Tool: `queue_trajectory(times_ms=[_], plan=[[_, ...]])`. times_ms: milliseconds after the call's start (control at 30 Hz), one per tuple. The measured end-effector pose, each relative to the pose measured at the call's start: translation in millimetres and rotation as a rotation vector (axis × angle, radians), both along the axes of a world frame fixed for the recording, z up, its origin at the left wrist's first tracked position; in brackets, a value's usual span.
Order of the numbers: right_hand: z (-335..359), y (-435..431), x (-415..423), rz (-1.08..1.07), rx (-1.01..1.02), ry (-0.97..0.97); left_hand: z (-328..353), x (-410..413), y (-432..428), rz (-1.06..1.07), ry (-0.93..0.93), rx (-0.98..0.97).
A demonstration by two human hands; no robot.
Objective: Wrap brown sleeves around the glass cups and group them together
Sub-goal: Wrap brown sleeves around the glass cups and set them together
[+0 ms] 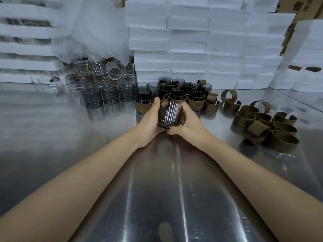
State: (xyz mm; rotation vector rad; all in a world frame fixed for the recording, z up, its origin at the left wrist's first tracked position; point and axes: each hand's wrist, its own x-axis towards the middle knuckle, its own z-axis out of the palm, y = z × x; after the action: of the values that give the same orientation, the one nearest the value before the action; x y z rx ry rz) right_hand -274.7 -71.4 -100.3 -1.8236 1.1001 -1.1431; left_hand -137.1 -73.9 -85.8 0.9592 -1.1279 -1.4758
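Smoky ribbed glass cup [169,114] clasped between both hands [170,123].

both hands' fingers [181,106] are hidden behind the held glass cup [169,114].

sleeved cups [176,95] sit between bare cups [108,95] (left) and loose sleeves [265,123] (right).

Smoky grey cups [108,96], brown sleeves [265,126], white foam blocks [188,41], silver table [157,189]
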Motion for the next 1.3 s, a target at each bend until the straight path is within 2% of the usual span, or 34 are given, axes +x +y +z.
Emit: queue_trajectory(times_ms=[133, 300, 433, 567, 667, 767, 800, 867, 967, 1033, 1200, 1300], plan=[[2.8, 0.2, -0.1, 0.03, -0.003, -0.146, -3.9, 0.5, -0.1, -0.1, -0.011, -0.037], [5.0, 3.9, 0.1, 0.082, -0.057, -0.106, -9.2, -1.5, 0.7, -0.171, -0.082, -0.153], [7.0, 3.8, 1.4, -0.005, -0.062, -0.118, -12.3, -1.1, 0.4, -0.229, -0.242, -0.228], [6.0, 3.4, 0.8, -0.089, -0.021, 0.018, -13.6, 0.9, 1.2, -0.252, -0.375, -0.342], [9.6, 1.5, -2.0, -0.153, -0.053, 0.162, -13.1, -0.1, 1.9, -0.235, -0.375, -0.366], [10.0, -0.3, -2.3, -0.354, -0.139, 0.4, -17.4, -3.1, -0.8, -0.112, -0.402, -0.371], [8.4, 0.2, -3.3, -0.422, -0.145, 0.428, -18.7, -3.7, -1.3, -0.056, -0.411, -0.362], [5.0, 0.5, -5.2, -0.434, -0.126, 0.314, -20.5, -3.9, -3.2, 0.021, -0.412, -0.344], [12.5, -0.2, 3.2, -0.312, 0.027, -0.162, -19.0, -3.7, -6.0, 0.1, -0.422, -0.347], [14.8, 1.1, 15.2, -0.242, 0.199, -0.411, -18.2, -5.6, -6.3, 0.053, -0.454, -0.368], [10.9, 5.0, 16.1, -0.385, 0.403, -0.591, -23.6, -6.2, -4.9, -0.085, -0.71, -0.473], [18.9, 5.0, 4.5, -0.333, 0.521, -0.683, -26.5, -6.8, -0.2, -0.209, -0.672, -0.542]])
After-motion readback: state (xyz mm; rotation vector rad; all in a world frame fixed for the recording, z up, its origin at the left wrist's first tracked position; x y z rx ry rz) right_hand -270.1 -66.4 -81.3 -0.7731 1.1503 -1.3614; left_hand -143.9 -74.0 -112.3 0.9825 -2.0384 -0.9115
